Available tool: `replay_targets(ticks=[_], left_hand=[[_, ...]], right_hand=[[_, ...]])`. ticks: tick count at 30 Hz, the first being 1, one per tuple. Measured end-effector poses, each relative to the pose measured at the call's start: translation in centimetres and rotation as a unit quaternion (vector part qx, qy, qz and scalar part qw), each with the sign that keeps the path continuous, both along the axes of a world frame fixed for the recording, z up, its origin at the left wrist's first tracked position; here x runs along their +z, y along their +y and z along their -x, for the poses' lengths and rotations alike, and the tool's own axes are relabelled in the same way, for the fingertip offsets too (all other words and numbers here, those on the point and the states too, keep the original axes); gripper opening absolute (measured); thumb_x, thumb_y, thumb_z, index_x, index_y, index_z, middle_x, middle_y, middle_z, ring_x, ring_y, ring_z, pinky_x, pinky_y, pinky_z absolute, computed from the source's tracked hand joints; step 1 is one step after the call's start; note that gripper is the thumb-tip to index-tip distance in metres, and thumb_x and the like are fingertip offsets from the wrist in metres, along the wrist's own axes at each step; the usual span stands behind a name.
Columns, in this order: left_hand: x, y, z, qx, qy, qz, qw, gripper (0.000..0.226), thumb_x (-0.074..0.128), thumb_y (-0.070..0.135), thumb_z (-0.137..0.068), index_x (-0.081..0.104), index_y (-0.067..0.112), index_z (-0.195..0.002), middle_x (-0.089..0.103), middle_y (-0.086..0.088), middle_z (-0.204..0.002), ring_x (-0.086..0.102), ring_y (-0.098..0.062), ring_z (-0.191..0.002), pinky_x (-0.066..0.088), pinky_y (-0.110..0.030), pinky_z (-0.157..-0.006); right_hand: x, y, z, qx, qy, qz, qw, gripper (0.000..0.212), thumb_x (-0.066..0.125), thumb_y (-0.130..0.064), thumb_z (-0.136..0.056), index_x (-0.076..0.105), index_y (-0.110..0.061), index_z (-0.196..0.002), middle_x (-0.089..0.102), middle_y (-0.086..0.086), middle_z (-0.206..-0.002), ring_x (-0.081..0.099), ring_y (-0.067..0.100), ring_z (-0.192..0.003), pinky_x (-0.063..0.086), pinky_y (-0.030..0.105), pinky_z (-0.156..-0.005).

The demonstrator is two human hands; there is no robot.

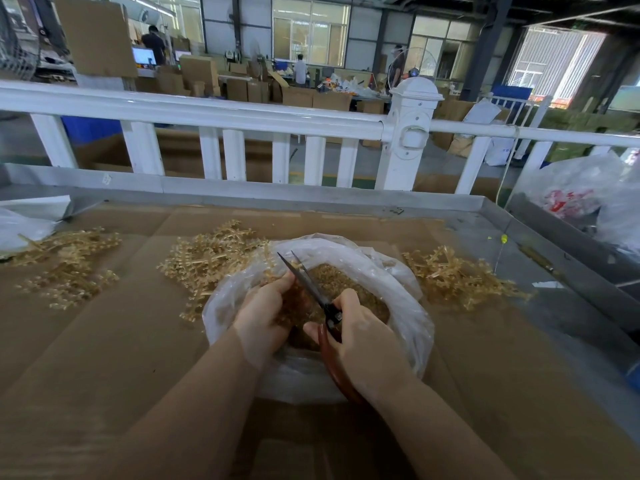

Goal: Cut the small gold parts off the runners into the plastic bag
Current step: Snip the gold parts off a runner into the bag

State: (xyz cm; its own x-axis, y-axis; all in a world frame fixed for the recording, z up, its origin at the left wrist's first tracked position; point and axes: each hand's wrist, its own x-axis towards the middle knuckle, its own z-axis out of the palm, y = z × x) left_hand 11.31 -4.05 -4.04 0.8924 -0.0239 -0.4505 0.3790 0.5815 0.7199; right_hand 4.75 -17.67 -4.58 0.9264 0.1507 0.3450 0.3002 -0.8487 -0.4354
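Observation:
A clear plastic bag (391, 271) sits open on the cardboard-covered table, with many small gold parts (349, 282) lying loose inside. My left hand (263, 317) holds a gold runner (277, 275) over the bag's mouth; most of the runner is hidden behind my fingers. My right hand (360, 337) grips a pair of scissors (311, 282) by their red-brown handles. The blades stand slightly apart, with their tips at the runner just beyond my left fingers.
Piles of gold runners lie on the cardboard: one at the left (65, 268), one behind the bag (211, 258), one to the right (457, 275). More plastic bags (581, 199) sit at the right edge. A white railing (242, 116) runs behind the table's metal rim.

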Motion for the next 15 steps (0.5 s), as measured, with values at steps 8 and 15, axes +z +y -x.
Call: replay_targets(ticks=[8, 15], left_hand=[[0.26, 0.33, 0.27, -0.028, 0.015, 0.042, 0.999, 0.022, 0.052, 0.018, -0.097, 0.066, 0.004, -0.088, 0.068, -0.009, -0.064, 0.068, -0.024, -0.061, 0.056, -0.031, -0.048], [0.15, 0.2, 0.73, -0.019, -0.055, 0.042, 0.997, 0.023, 0.066, 0.014, -0.082, 0.067, 0.005, -0.103, 0.074, -0.014, -0.091, 0.073, -0.026, -0.078, 0.058, -0.035, -0.059]], right_hand=[[-0.04, 0.54, -0.1, -0.005, -0.019, 0.031, 0.999, 0.051, 0.038, -0.062, -0.091, 0.037, -0.019, -0.118, 0.057, 0.0, -0.104, 0.058, 0.014, -0.094, 0.047, 0.023, -0.079], [0.04, -0.07, -0.27, 0.007, -0.027, 0.024, 0.999, 0.041, 0.043, -0.061, -0.09, 0.035, -0.024, -0.104, 0.058, -0.006, -0.091, 0.058, 0.008, -0.077, 0.044, 0.015, -0.064]])
